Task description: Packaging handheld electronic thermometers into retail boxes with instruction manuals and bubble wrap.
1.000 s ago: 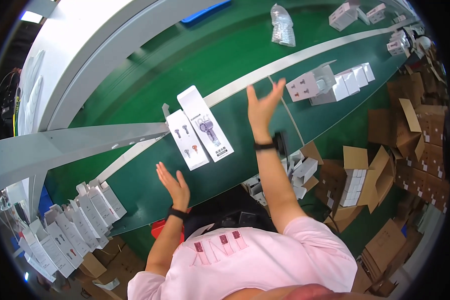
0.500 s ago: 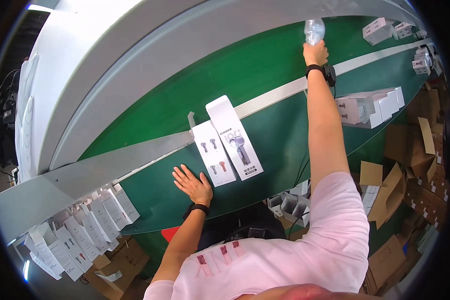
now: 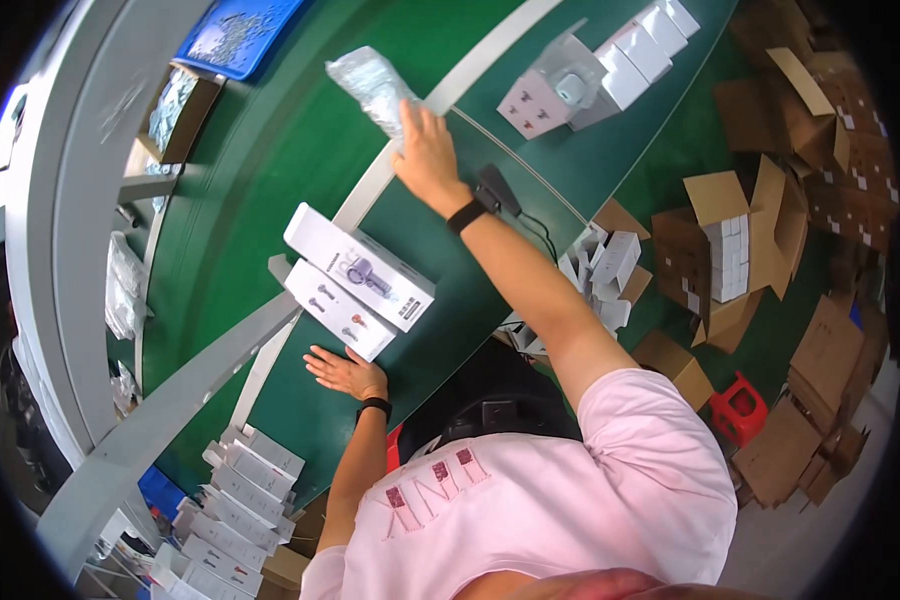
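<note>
My right hand is stretched out over the green belt, its fingers closed on a clear plastic-wrapped item; what lies inside the wrapping cannot be made out. Flat on the dark green table rests my left hand, fingers spread, just below two white cartons. One carton carries a large picture of a handheld fan and has its end flap folded out. Against its left side lies the other carton, printed with small fan pictures.
White boxes stand at the far right of the table, the nearest one open. A black device with a cable sits by my right wrist. More white boxes line the lower left. Brown cartons and a red stool occupy the floor.
My view has turned toward the right. My right hand has drawn the plastic-wrapped item closer over the belt. My left hand remains flat beside the cartons.
</note>
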Demonstrator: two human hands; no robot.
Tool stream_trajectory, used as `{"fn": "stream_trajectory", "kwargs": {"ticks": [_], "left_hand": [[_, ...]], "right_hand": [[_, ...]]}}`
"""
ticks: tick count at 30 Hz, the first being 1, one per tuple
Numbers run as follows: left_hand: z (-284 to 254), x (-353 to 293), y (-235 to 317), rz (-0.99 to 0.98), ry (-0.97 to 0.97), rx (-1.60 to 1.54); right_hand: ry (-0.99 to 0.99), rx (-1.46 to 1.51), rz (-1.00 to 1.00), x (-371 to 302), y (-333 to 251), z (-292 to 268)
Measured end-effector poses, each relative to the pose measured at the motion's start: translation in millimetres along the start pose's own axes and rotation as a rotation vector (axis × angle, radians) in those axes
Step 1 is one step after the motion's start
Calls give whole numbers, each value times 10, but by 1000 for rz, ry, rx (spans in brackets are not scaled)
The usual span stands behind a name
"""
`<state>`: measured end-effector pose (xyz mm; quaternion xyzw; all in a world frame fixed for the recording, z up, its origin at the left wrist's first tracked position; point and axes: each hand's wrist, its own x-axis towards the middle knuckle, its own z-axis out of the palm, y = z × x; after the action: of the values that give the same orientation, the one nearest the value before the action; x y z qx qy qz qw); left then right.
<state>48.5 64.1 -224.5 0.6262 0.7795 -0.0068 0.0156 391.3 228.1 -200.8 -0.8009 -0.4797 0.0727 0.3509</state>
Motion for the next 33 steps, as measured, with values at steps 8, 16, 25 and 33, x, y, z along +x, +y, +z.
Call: {"fn": "stream_trajectory", "kwargs": {"ticks": [8,16,25,33], "left_hand": [[6,23,-74,3,-25,78],[-90,-23,71,15,21,-51],[-112,-10,75,15,44,-86],[-102,-8,40,0,59,-145]], "right_hand": [[185,285,-17,-333,203,-173],[57,121,-212,95,254,-159],[-81,430,-230,527,-166,-420],[-309,443,-234,287,-1234,-1475]]}}
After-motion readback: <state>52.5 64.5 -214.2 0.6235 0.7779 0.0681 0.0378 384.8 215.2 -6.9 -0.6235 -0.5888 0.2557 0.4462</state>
